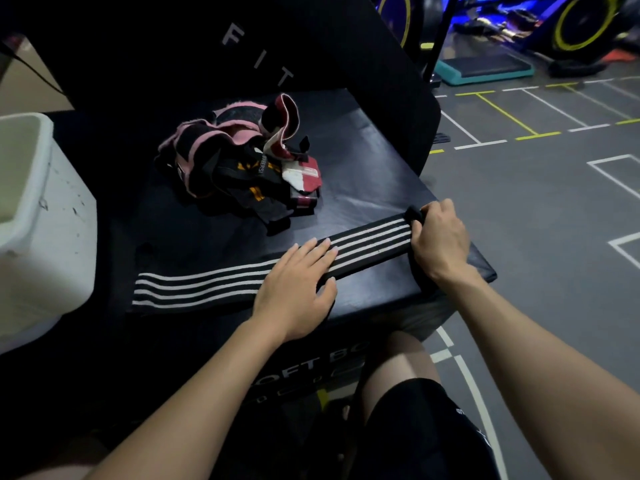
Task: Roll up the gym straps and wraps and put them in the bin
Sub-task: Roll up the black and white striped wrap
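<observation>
head view: a long black elastic wrap (214, 284) with four white stripes lies flat across the near edge of a black padded soft box (363, 168), whose smooth vinyl top is faintly creased. the left hand (298, 285) presses on the wrap's middle with straight, flat fingers, holding nothing. at 3 o'clock from it, the right hand (438, 237) curls round the wrap's right end, where a small dark roll or tab peeps out past the knuckles; how much is rolled is hidden under the fingers. at 12 o'clock on the box top sits a tangled pile of straps and wraps (242, 161), pink-edged, black with orange lettering, and red-and-white; single pieces are hard to tell apart. at 9 o'clock stands a white plastic bin (45, 216), scuffed and cut off by the frame's left edge, its inside out of sight. printing on the box front is dim and partly covered by the forearms.
</observation>
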